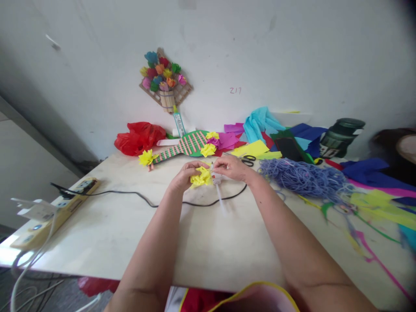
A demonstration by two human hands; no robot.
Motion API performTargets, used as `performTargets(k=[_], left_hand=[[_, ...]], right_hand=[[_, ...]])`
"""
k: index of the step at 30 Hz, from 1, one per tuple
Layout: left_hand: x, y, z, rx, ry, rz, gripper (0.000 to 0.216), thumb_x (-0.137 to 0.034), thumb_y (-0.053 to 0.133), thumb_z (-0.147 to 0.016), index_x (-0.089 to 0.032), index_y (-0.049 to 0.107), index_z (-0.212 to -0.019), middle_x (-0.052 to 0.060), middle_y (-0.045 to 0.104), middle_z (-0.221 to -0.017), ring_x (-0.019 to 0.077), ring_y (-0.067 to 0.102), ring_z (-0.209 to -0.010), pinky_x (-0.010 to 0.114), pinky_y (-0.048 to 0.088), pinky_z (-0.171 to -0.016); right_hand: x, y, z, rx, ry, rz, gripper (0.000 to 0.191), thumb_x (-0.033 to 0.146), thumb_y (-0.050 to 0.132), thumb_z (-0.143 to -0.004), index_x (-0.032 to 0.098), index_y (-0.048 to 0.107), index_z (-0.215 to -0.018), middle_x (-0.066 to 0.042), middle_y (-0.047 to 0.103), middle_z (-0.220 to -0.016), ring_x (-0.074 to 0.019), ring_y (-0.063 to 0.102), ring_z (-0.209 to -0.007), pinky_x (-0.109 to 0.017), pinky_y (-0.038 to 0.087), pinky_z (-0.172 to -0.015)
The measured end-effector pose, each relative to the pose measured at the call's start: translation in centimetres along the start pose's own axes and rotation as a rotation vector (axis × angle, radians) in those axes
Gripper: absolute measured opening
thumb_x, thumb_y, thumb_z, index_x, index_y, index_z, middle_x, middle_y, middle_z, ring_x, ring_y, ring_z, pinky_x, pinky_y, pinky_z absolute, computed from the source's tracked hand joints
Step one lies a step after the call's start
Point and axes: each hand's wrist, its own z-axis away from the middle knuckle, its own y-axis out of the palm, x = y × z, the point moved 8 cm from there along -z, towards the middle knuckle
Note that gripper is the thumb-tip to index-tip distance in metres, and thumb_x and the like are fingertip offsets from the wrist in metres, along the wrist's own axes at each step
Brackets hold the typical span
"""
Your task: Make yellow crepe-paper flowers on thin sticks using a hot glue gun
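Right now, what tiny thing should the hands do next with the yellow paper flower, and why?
Probably steady the yellow crumpled paper flower in the left hand and ease the small white tool, held by the right hand, against the flower's edge. The tool's tip sits right beside the flower, and both hands are close together just above the pale wooden table.

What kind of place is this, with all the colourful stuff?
Likely a craft workspace: coloured paper and scissors lie on the table, a paper-flower bouquet hangs on the wall, and the left hand holds a yellow flower.
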Motion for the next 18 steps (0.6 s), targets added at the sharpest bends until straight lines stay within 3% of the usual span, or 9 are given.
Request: performTargets(k=[11, 18], left_hand=[[0.4, 0.0, -0.1, 0.010, -0.035, -0.009, 0.032, -0.016, 0.061, -0.050, -0.010, 0.068, -0.081, 0.005, 0.068, -0.063, 0.0145, 0.059, -0.049, 0.023, 0.043, -0.047], [0.2, 0.3, -0.1, 0.037, -0.010, 0.034, 0.031, -0.014, 0.061, -0.050, -0.010, 0.069, -0.080, 0.006, 0.069, -0.066, 0.0154, 0.062, -0.052, 0.023, 0.045, -0.049]], right_hand=[[2.3, -1.5, -0.1, -0.097, -0.198, 0.240, 0.016, 0.022, 0.061, -0.081, 0.018, 0.064, -0.066, -0.001, 0.063, -0.066, -0.0131, 0.050, -0.068, -0.027, 0.031, -0.067], [2.8, -0.6, -0.2, -0.088, -0.180, 0.229, 0.013, 0.022, 0.063, -0.080, 0.018, 0.065, -0.068, 0.000, 0.064, -0.066, -0.0127, 0.050, -0.067, -0.026, 0.031, -0.066]])
